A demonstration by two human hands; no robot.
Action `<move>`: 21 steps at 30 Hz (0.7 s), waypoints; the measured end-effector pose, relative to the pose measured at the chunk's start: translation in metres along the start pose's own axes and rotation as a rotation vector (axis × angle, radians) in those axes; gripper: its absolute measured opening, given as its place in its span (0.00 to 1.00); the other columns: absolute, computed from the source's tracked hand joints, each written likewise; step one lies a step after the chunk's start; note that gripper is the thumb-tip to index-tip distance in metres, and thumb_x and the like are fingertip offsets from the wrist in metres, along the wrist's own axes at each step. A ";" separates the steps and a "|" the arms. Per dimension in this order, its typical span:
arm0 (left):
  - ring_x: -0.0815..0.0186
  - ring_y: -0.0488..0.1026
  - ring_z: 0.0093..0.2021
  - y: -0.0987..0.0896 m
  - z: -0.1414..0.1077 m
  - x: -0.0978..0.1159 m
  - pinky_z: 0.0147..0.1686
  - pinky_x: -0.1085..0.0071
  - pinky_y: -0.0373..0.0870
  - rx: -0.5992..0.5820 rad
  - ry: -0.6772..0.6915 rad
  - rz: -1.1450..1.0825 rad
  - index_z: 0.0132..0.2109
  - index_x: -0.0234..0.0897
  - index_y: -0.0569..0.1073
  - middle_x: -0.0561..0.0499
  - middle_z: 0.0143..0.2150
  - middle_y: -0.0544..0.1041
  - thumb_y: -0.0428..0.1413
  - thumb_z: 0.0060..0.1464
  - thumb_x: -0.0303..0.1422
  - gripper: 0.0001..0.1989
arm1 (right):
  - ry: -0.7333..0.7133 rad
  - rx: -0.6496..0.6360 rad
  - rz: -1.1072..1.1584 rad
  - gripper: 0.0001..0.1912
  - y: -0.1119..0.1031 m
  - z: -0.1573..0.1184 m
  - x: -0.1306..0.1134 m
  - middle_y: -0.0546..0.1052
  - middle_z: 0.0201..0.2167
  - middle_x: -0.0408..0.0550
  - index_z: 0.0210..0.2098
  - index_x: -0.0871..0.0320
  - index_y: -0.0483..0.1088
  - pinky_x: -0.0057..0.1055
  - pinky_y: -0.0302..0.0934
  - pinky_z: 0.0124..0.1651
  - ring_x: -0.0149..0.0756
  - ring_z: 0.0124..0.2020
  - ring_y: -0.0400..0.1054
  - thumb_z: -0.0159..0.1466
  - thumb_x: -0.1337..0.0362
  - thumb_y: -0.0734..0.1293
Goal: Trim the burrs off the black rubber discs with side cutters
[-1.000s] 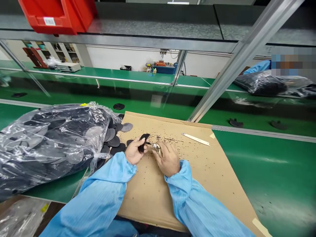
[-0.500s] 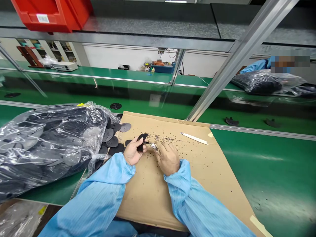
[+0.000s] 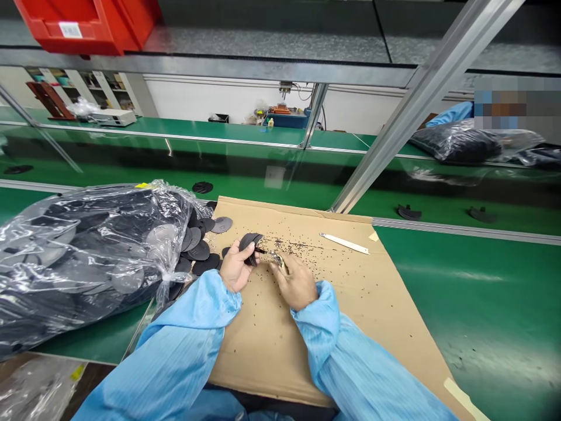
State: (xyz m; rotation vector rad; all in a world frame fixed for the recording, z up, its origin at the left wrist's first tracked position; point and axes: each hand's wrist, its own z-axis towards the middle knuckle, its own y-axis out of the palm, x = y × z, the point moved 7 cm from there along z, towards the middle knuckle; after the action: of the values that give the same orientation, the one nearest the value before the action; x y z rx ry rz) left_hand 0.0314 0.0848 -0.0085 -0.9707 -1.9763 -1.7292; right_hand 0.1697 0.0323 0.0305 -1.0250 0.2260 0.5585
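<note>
In my left hand (image 3: 233, 273) is a black round plastic disc (image 3: 249, 241), tilted up between thumb and fingers. My right hand (image 3: 298, 284) is closed around small metal nippers (image 3: 277, 258), whose jaws point left at the disc's edge. A thin dark piece shows between jaws and disc; I cannot tell whether it is joined to either. Both hands are above a brown cardboard sheet (image 3: 263, 356) strewn with tiny black bits. Left of my left hand, loose black and grey discs (image 3: 199, 251) lie overlapping.
A large clear bag of discs (image 3: 100, 263) fills the left side. On the cardboard lies a slim white tool (image 3: 345, 243). A slanted metal post (image 3: 385, 126) rises behind it, with a red bin (image 3: 87, 26) up on the shelf. Across the bench, a person sits behind bagged parts (image 3: 464, 140).
The disc in my left hand has turned, showing more of its face. My right hand has rotated a little, and more of the nippers' handle now shows.
</note>
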 end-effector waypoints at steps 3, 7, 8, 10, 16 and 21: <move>0.72 0.69 0.26 -0.002 0.003 0.003 0.27 0.74 0.67 -0.001 0.058 0.008 0.42 0.36 0.67 0.55 0.32 0.70 0.67 0.40 0.27 0.22 | 0.048 0.038 0.073 0.12 -0.004 0.002 0.006 0.75 0.36 0.50 0.45 0.57 0.69 0.33 0.63 0.40 0.40 0.37 0.69 0.66 0.59 0.60; 0.72 0.69 0.26 -0.003 0.004 0.005 0.26 0.75 0.67 0.009 0.075 0.027 0.42 0.36 0.68 0.56 0.30 0.70 0.68 0.39 0.28 0.22 | 0.065 0.079 0.098 0.12 -0.007 0.002 0.009 0.75 0.37 0.50 0.44 0.57 0.69 0.33 0.64 0.40 0.39 0.37 0.69 0.65 0.58 0.61; 0.72 0.69 0.26 -0.003 0.004 0.005 0.26 0.75 0.66 0.012 0.072 0.031 0.42 0.35 0.68 0.56 0.30 0.70 0.68 0.39 0.28 0.23 | 0.068 0.083 0.100 0.12 -0.007 0.002 0.009 0.75 0.37 0.50 0.44 0.57 0.69 0.33 0.64 0.40 0.39 0.37 0.69 0.65 0.58 0.61; 0.73 0.68 0.25 -0.003 0.003 0.003 0.25 0.76 0.66 0.009 0.047 0.037 0.42 0.34 0.68 0.55 0.31 0.71 0.68 0.38 0.28 0.23 | 0.075 0.080 0.109 0.12 -0.008 0.002 0.007 0.74 0.36 0.50 0.43 0.57 0.69 0.34 0.64 0.40 0.40 0.37 0.69 0.65 0.58 0.61; 0.74 0.67 0.26 0.001 0.002 0.002 0.24 0.77 0.66 -0.026 -0.019 0.002 0.37 0.32 0.70 0.53 0.30 0.71 0.68 0.41 0.29 0.17 | 0.030 0.057 0.154 0.10 -0.009 0.001 -0.001 0.73 0.35 0.49 0.43 0.56 0.69 0.33 0.62 0.41 0.39 0.37 0.67 0.65 0.60 0.60; 0.74 0.67 0.25 -0.001 0.002 -0.004 0.21 0.78 0.66 -0.052 -0.119 -0.020 0.38 0.33 0.70 0.52 0.31 0.71 0.64 0.47 0.33 0.13 | 0.005 0.036 0.155 0.10 -0.008 0.001 -0.003 0.73 0.36 0.50 0.43 0.57 0.68 0.34 0.62 0.43 0.40 0.38 0.67 0.65 0.60 0.60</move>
State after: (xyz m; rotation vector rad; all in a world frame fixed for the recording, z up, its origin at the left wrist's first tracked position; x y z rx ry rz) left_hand 0.0332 0.0853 -0.0123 -1.0988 -2.0289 -1.7793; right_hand 0.1715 0.0291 0.0377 -0.9791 0.3208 0.6904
